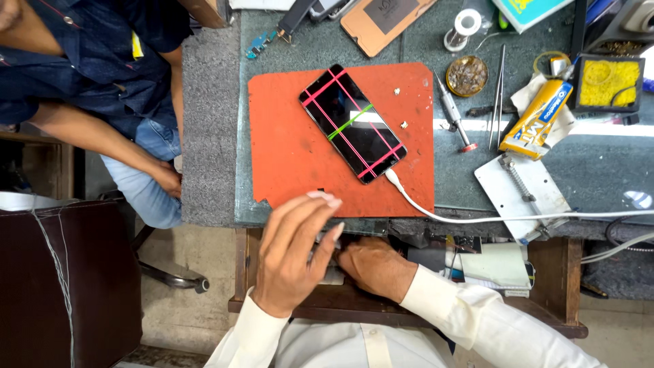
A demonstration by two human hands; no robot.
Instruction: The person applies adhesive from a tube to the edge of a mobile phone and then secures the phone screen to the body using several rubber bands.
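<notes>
A black smartphone [351,123] lies diagonally on an orange mat [286,153], its screen showing pink and green lines. A white cable [436,212] is plugged into its lower end. My left hand [294,251] hovers at the table's front edge just below the mat, fingers together and slightly curled, holding nothing that I can see. My right hand [376,266] reaches down into an open drawer [477,259] under the table, with its fingers hidden behind the left hand. What it touches there is hidden.
Right of the mat lie a screwdriver [452,112], tweezers [498,95], a yellow tube [538,119], a metal holder plate [521,194] and a yellow sponge tray [606,82]. Another person in a dark shirt [88,61] sits at the left. A brown stool [65,279] stands lower left.
</notes>
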